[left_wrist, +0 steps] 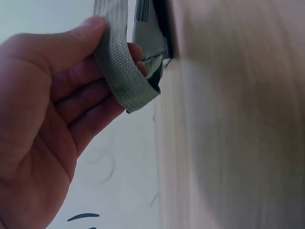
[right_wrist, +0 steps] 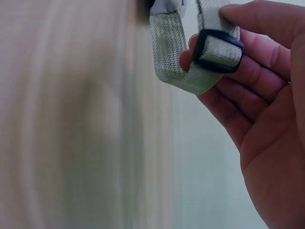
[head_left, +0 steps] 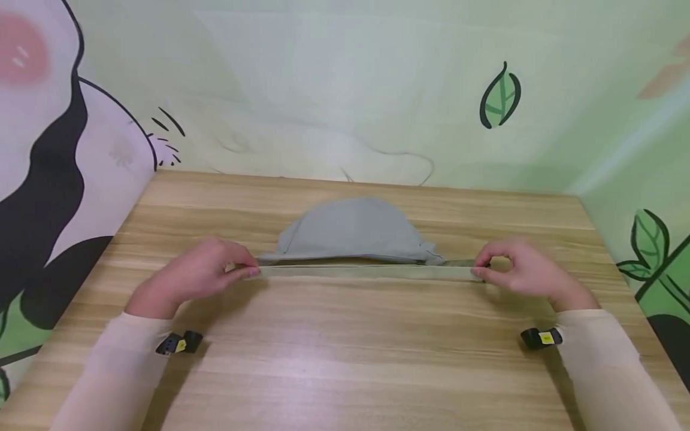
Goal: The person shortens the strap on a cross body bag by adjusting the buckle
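A grey half-moon fabric bag (head_left: 353, 227) lies on the wooden table. Its pale grey-green strap (head_left: 366, 272) is pulled straight along the near side, level between both hands. At the left end my left hand (head_left: 202, 272) pinches the strap; the left wrist view shows the webbing (left_wrist: 119, 62) folded back in a loop around a fingertip, with the thumb on it. On the other side my right hand (head_left: 525, 269) pinches the opposite end. There a black slider buckle (right_wrist: 219, 51) sits on the webbing against the fingers, and the strap loops back towards the bag.
The wooden table (head_left: 323, 359) stretches in front of and around the bag. A wall (head_left: 334, 90) with painted leaves and a cartoon figure stands along the back and sides. Small black devices (head_left: 180, 342) sit at both wrists.
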The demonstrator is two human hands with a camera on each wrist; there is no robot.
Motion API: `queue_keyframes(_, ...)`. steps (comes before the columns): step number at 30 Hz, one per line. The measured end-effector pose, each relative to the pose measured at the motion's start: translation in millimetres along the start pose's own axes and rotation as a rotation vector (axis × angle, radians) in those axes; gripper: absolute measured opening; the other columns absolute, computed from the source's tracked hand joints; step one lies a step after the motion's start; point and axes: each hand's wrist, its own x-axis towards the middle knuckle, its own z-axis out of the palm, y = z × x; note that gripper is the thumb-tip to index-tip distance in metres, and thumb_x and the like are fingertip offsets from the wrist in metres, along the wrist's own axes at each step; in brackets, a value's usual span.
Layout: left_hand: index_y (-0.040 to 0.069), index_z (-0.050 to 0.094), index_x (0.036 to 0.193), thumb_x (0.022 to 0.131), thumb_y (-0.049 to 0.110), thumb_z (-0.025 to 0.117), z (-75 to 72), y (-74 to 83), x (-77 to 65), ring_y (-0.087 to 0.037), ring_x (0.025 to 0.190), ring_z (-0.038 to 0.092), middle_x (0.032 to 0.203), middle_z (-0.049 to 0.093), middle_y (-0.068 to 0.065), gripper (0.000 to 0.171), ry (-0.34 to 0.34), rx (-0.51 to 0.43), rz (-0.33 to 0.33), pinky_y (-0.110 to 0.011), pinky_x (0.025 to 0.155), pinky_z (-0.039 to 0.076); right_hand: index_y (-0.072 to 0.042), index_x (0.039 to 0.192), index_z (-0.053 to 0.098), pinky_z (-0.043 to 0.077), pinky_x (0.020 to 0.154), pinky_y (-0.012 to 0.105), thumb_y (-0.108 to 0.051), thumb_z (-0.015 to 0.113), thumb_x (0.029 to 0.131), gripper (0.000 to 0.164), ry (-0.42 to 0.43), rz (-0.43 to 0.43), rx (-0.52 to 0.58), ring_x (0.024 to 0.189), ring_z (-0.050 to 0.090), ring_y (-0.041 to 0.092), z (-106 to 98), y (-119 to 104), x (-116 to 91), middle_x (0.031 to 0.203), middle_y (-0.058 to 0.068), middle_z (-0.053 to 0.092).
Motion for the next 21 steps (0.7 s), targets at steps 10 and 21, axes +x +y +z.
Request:
queue_keyframes(10,0.017,0.082,0.099,0.098,0.011,0.080,7.5,-2.7,3.8,-0.001,0.081,0.069,0.093,0.080,0.008,0.007,-0.032,-0.023,-0.015,-0.030,0.075,0.063,-0.020,0.092,0.080,0.058,0.081,0.034,-0.011,0.084,0.094,0.010,-0.035,0.049,-0.010,0.087,0.065,-0.001,13.0,3.9,-8.0,0.090,-0.017,0.076)
queue_keyframes(21,0.015,0.085,0.100,0.093,0.003,0.082,16.3,-3.0,0.1,-0.011,0.090,0.076,0.096,0.079,0.006,0.015,0.005,0.011,0.108,-0.035,0.082,0.065,-0.020,0.098,0.083,0.064,0.082,0.037,-0.002,0.085,0.089,0.021,0.016,-0.092,-0.039,0.094,0.073,0.006,24.8,4.0,-18.0,0.101,-0.010,0.081)
